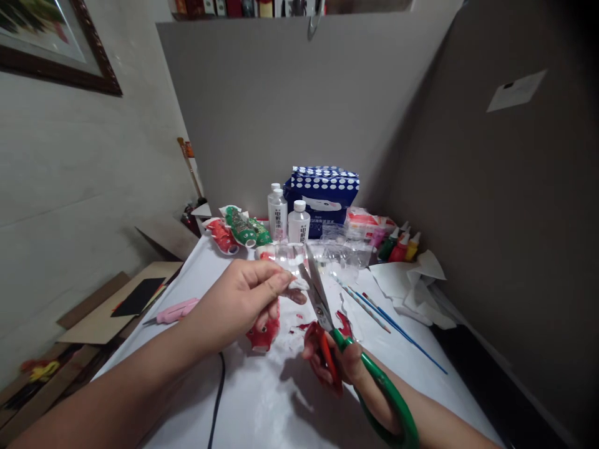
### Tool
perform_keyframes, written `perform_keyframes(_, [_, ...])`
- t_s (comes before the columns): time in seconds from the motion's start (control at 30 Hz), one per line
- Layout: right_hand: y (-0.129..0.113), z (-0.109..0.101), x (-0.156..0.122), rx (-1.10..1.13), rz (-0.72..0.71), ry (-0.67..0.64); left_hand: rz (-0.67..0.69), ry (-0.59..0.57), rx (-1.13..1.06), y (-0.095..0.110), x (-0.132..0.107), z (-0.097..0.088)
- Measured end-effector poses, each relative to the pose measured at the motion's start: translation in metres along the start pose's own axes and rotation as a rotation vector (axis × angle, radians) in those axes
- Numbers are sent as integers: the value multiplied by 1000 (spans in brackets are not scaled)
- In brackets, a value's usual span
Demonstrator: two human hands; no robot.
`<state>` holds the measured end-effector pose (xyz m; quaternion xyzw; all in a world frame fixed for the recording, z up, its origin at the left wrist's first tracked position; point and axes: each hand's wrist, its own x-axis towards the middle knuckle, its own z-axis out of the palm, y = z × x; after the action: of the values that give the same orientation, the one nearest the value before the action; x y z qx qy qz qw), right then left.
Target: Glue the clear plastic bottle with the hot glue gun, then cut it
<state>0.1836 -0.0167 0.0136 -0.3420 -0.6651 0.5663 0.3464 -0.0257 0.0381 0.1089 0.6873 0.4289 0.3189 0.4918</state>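
My left hand pinches a small whitish scrap between thumb and fingertips. My right hand is wrapped round a pair of scissors, one handle loop green and the other orange-red. The blades point up and away, slightly apart, close to the scrap; whether they touch it I cannot tell. Below my left hand lies a red painted object with eye-like spots, partly hidden by the hand. Red cut scraps lie on the white table covering beyond my right hand.
A pink glue gun lies at left, with a black cable running frontward. Behind stand white-capped bottles, painted green and red shapes, and a blue bag. Paintbrushes and paint bottles are right.
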Motion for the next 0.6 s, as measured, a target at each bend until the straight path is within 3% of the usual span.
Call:
perform_keyframes(0.17, [-4,-6,2,-141,-69,40,27,36,-39,2,-4,0])
perform_keyframes(0.37, [1,9,0,12,14,-4,47,132,17,10,-7,5])
perform_keyframes(0.6, [4,15,-2,231,60,18,24,131,73,4,0,14])
